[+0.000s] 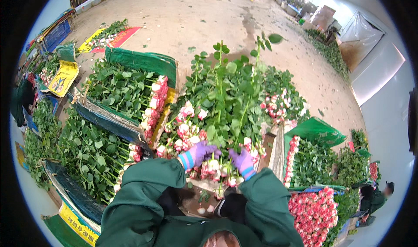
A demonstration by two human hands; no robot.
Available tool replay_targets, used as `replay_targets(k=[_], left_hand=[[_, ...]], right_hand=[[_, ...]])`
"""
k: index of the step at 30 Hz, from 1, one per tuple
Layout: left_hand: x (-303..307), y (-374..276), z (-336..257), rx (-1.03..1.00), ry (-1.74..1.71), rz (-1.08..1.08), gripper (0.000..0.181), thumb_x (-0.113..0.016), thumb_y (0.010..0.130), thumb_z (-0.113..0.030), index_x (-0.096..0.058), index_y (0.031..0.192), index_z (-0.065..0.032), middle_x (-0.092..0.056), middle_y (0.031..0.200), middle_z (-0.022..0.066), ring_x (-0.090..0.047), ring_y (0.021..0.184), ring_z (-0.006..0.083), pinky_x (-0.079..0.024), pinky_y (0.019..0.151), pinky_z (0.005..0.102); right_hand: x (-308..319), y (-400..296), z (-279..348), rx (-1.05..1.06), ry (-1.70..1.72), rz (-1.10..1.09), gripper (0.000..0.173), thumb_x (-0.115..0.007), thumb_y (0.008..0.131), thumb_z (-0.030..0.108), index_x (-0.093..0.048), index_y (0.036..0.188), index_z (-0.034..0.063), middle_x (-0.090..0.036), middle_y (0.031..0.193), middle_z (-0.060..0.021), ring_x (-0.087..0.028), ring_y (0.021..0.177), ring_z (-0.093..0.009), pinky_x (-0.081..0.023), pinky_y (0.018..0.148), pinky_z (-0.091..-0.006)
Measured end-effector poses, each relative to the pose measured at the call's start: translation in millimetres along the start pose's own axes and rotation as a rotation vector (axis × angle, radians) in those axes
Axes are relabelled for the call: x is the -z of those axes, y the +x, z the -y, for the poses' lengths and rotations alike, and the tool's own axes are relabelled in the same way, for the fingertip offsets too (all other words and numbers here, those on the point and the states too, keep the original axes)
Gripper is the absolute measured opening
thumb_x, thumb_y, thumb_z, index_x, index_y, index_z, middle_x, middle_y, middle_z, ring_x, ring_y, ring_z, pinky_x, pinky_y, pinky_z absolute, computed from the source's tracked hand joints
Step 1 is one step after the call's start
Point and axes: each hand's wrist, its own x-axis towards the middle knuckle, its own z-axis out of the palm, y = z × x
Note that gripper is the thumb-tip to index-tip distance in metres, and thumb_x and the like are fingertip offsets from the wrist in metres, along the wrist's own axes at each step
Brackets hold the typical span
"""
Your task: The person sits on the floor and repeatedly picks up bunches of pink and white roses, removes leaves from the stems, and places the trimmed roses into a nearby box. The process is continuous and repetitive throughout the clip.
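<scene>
My left hand [199, 153], in a purple glove, curls its fingers about a rose stem [220, 95] just above its white-and-pink bloom [213, 165]. That stem rises away from me, leafy at the far end. In the same kind of glove, my right hand [242, 161] pinches a second long rose stem [245, 111]; which bloom belongs to it is hard to tell. Both stems lie over a heap of leafy roses [205, 98]. More blooms [183, 139] lie left of my left hand, and several hang at the near edge below my hands.
Green-lined wraps of roses [117, 90] flank me on the left. On the right stand another wrap [318, 132] and a dense block of pink roses [313, 214]. A wooden post [266, 150] rises beside my right hand. Another person [375, 198] is at the far right.
</scene>
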Motion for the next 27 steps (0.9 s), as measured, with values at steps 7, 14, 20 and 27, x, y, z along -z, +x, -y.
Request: replay_targets(k=[7, 14, 20, 27], left_hand=[[-7, -5, 12, -0.044, 0.047, 0.159, 0.024, -0.051, 0.088, -0.01, -0.049, 0.107, 0.0031, -0.062, 0.09, 0.0141, -0.062, 0.079, 0.021, -0.05, 0.074, 0.0307], [6, -12, 10, 0.001, 0.113, 0.184, 0.024, -0.048, 0.089, -0.008, -0.049, 0.11, 0.0036, -0.062, 0.092, 0.0141, -0.061, 0.083, 0.0208, -0.051, 0.075, 0.0307], [1, -20, -7, 0.074, 0.133, 0.123, 0.024, -0.051, 0.088, -0.009, -0.051, 0.108, 0.0045, -0.062, 0.088, 0.0137, -0.061, 0.08, 0.0216, -0.051, 0.072, 0.0319], [-59, -35, -54, -0.176, 0.177, 0.291, 0.02, -0.057, 0.085, -0.021, -0.06, 0.091, -0.0015, -0.065, 0.078, 0.0073, -0.06, 0.068, 0.0112, -0.048, 0.061, 0.0232]], right_hand=[[13, -29, 1, 0.041, 0.017, 0.148, 0.035, -0.058, 0.081, 0.021, -0.054, 0.111, 0.0039, -0.063, 0.093, -0.0165, -0.061, 0.087, -0.031, -0.046, 0.074, -0.0357], [16, -45, 32, 0.016, -0.043, 0.104, 0.041, -0.061, 0.08, 0.023, -0.053, 0.114, 0.0016, -0.063, 0.095, -0.0174, -0.062, 0.086, -0.027, -0.046, 0.075, -0.033], [16, -46, 33, 0.094, -0.007, 0.032, 0.053, -0.064, 0.076, 0.027, -0.049, 0.117, -0.004, -0.058, 0.108, -0.0212, -0.058, 0.1, -0.026, -0.044, 0.085, -0.0317], [97, -79, 132, 0.041, 0.88, 0.298, 0.03, -0.056, 0.085, 0.021, -0.053, 0.112, 0.0069, -0.056, 0.067, -0.0005, -0.05, 0.052, -0.006, -0.039, 0.045, -0.0186]])
